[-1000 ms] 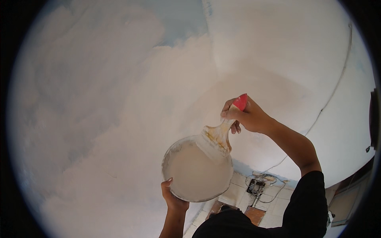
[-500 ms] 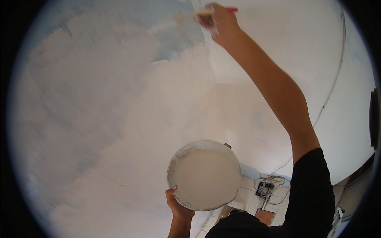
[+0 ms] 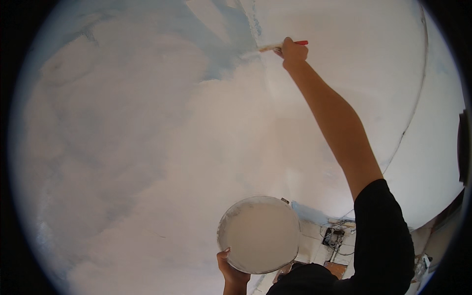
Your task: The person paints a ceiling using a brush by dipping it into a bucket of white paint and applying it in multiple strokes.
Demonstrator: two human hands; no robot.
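Observation:
My right hand (image 3: 294, 51) is closed round a paintbrush with a red handle (image 3: 302, 43). The brush's pale bristles (image 3: 268, 48) touch the wall at the corner where two wall faces meet. Whitish paint covers much of the left wall (image 3: 147, 147), and a blue patch (image 3: 228, 37) shows beside the bristles. Low in front of me, my left hand (image 3: 233, 269) grips the rim of a round pan of off-white paint (image 3: 263, 236), thumb over the edge and the other fingers hidden beneath.
A thin cable (image 3: 417, 103) runs down the right wall. At the lower right, an open electrical box (image 3: 334, 237) with loose wires sits among white tiles. A dark object (image 3: 462, 147) stands at the far right edge.
My right hand has come down and slightly right with the brush, bristles now at the corner. The pan in my left hand sits a little lower and further right in view.

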